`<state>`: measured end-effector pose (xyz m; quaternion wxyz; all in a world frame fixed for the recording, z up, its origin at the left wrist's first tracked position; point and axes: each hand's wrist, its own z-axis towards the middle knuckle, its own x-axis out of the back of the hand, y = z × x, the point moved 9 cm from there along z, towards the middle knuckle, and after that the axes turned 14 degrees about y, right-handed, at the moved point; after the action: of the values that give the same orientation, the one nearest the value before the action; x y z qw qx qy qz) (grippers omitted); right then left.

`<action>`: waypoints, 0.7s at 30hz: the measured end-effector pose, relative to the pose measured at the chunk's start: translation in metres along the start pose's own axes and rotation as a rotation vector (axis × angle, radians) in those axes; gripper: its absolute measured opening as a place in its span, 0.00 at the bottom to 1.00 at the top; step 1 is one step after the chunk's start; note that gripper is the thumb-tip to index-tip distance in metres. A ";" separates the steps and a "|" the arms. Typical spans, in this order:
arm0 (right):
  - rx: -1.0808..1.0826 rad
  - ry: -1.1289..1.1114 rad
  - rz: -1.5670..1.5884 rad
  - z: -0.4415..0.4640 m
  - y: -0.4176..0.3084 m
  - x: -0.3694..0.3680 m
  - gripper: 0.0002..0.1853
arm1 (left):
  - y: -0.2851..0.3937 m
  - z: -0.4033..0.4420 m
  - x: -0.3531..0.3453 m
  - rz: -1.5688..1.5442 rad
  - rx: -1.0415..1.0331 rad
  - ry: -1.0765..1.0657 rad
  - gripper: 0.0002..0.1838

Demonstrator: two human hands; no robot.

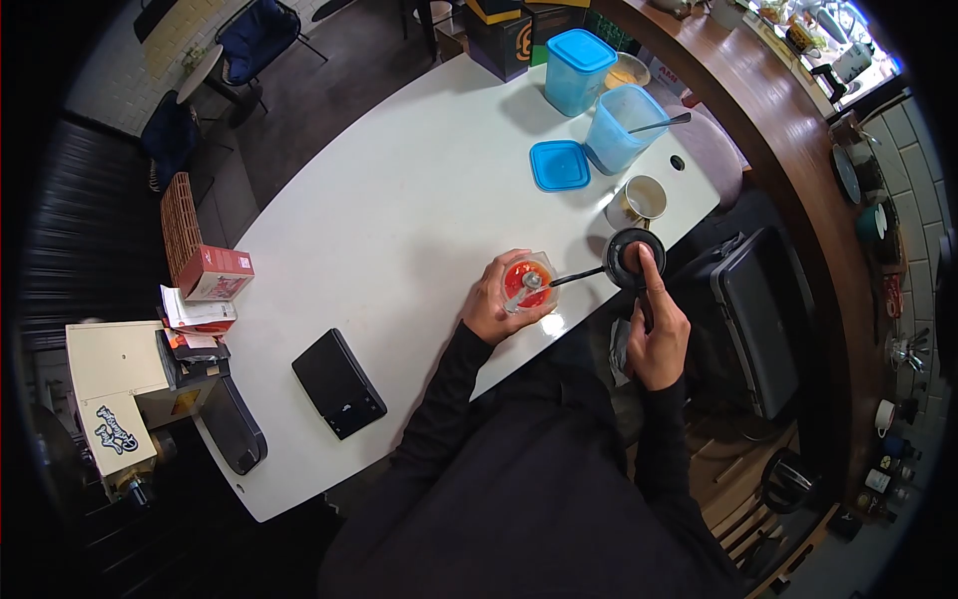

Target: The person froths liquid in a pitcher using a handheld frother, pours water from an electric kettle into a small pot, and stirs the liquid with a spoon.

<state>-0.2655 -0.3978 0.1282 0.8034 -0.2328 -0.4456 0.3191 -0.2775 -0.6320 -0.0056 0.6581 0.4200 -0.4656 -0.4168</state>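
Note:
My left hand [489,311] wraps round a clear glass [552,299] at the table's front edge. Red contents show inside the glass, along with a small whitish object that I cannot make out. A black gooseneck kettle [621,262] is in my right hand [659,344], its long thin spout pointing left to the glass rim. My right index finger presses on the kettle's lid, while the other fingers curl at the handle below. Just beyond the kettle stands a white mug [640,200] with gold markings. Any stream from the spout is too small to tell.
Two blue plastic containers [579,85] stand at the back right, one uncovered with a spoon [659,124] in it. A blue lid [560,165] lies nearby. On the left of the white table [399,170] are a black device [339,383] and a red box [217,272].

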 end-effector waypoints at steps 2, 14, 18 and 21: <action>-0.027 -0.008 -0.004 0.002 -0.001 0.003 0.51 | -0.002 0.000 0.000 -0.003 0.039 -0.004 0.47; -0.024 0.003 -0.005 0.003 0.004 0.006 0.51 | -0.012 -0.003 -0.002 -0.055 0.039 -0.013 0.47; -0.054 -0.001 0.022 0.004 0.003 0.005 0.51 | -0.009 -0.002 -0.001 -0.038 0.032 -0.014 0.48; -0.038 0.028 0.037 0.009 -0.002 0.010 0.51 | -0.008 -0.002 -0.001 -0.035 0.019 0.005 0.48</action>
<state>-0.2690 -0.3909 0.1399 0.7991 -0.2606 -0.4356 0.3222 -0.2774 -0.6333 -0.0137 0.6478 0.4354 -0.4606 -0.4227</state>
